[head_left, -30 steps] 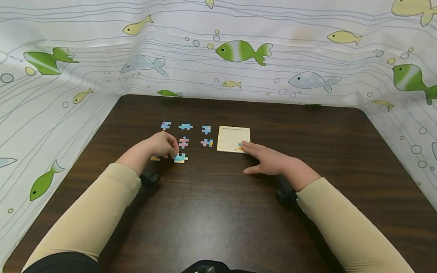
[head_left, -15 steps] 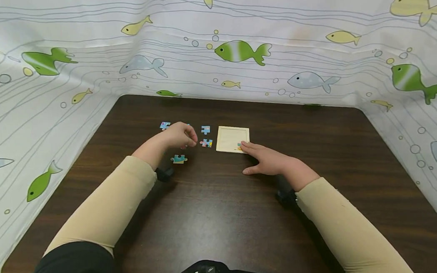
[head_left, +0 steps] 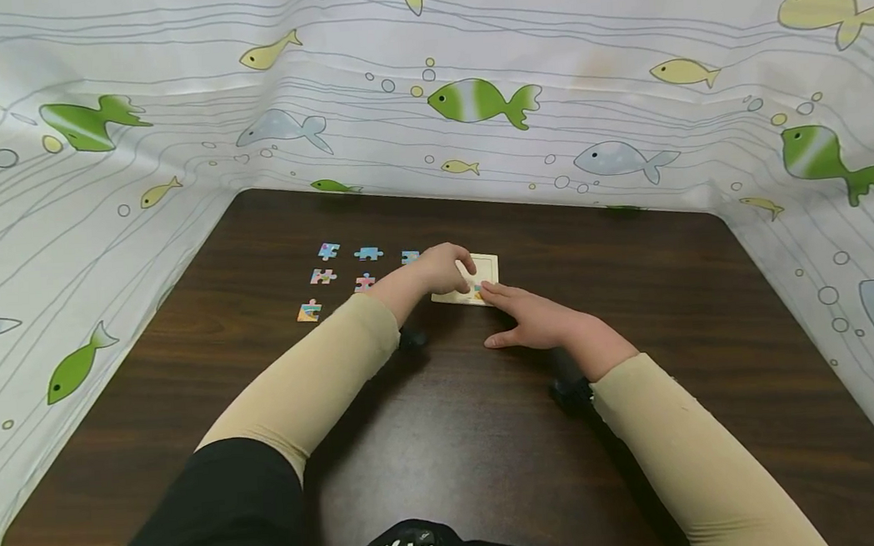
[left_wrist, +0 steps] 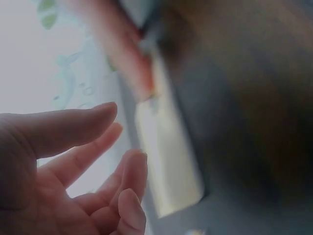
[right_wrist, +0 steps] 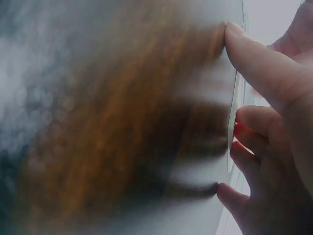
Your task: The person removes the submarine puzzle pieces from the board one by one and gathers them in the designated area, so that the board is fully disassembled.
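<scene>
My left hand [head_left: 440, 270] hangs over the left part of a pale square puzzle board [head_left: 487, 267]. In the left wrist view its thumb and fingers [left_wrist: 134, 171] stand apart, loosely bent, with nothing visible between them. The right hand [head_left: 538, 321] rests at the board's near right corner, fingertips touching it and thumb spread onto the table. By those fingertips, a small coloured puzzle piece [head_left: 477, 290] lies in the board's corner. Left of the board are several loose jigsaw pieces, among them a blue one [head_left: 368, 253] and a pink one [head_left: 323, 277]. My left hand and arm hide others.
A dark wood table [head_left: 432, 440] lies under everything. White cloth with printed fish [head_left: 471, 100] rises behind its far edge and along both sides. An orange and blue piece [head_left: 308, 312] lies leftmost, near the left sleeve [head_left: 315, 372].
The left hand has swept right from the loose pieces to over the board, uncovering pieces at the left and covering others. My right hand stays put.
</scene>
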A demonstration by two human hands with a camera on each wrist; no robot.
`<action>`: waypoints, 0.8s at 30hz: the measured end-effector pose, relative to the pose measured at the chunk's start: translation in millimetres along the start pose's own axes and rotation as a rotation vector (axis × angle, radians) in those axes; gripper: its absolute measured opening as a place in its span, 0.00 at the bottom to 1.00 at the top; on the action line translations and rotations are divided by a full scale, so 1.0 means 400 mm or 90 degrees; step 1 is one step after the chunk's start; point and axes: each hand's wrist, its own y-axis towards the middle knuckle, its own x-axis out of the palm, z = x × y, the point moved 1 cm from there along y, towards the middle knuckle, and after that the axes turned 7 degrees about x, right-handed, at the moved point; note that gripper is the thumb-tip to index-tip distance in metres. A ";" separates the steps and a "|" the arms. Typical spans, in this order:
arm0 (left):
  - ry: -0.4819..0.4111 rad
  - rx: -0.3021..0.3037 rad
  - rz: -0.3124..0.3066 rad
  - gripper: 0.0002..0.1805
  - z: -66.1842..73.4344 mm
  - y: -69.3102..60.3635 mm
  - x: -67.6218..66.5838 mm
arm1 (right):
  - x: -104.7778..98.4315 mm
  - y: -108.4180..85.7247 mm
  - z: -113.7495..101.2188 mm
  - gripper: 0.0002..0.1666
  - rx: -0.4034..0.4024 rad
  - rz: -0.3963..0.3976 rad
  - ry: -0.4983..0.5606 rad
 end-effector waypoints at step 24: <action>0.054 0.001 0.011 0.19 0.012 0.039 0.072 | 0.000 -0.003 0.022 0.62 0.056 0.027 0.042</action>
